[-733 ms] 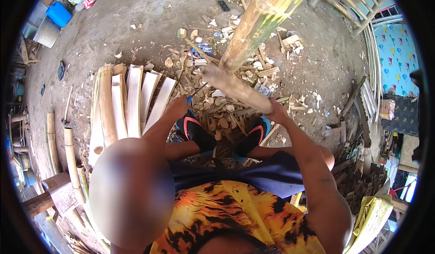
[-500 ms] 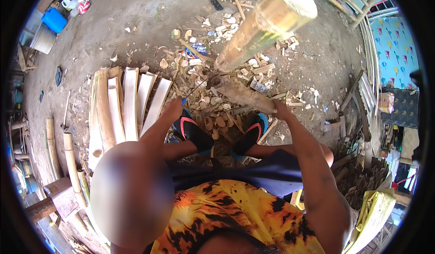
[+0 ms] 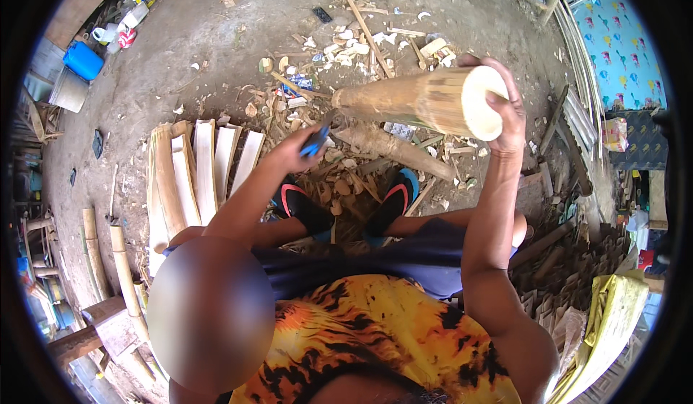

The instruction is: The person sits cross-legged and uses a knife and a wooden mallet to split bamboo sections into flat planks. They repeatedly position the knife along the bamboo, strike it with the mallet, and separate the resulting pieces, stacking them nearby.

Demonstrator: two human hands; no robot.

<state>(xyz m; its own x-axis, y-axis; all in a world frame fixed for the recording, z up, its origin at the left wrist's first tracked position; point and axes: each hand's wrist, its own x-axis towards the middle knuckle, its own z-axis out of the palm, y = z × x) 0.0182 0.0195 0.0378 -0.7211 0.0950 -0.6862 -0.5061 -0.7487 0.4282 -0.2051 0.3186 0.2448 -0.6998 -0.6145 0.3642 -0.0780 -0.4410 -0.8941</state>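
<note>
My right hand [image 3: 509, 112] is wrapped around the pale cut end of a thick bamboo section [image 3: 411, 101]. The fingers curl over its far side and the thumb lies against the cut face. From there the bamboo runs left to its narrower end. My left hand [image 3: 303, 149], beside that narrow end, grips a blue-handled knife [image 3: 315, 144]; its dark blade reaches up toward the bamboo, partly blurred. Below lies a short log [image 3: 397, 151] between my feet and the bamboo, touched by neither hand.
Split bamboo slats [image 3: 206, 155] lean in a row left of my feet. Wood chips [image 3: 354, 47] cover the dirt floor ahead. Bamboo poles [image 3: 123, 260] stand at the left, and a blue jug [image 3: 83, 60] sits far left. A wood pile [image 3: 548, 281] lies at the right.
My right hand has left the short log and taken hold of the bamboo's cut end. The bamboo has tipped down to the right. My left hand has risen with the knife.
</note>
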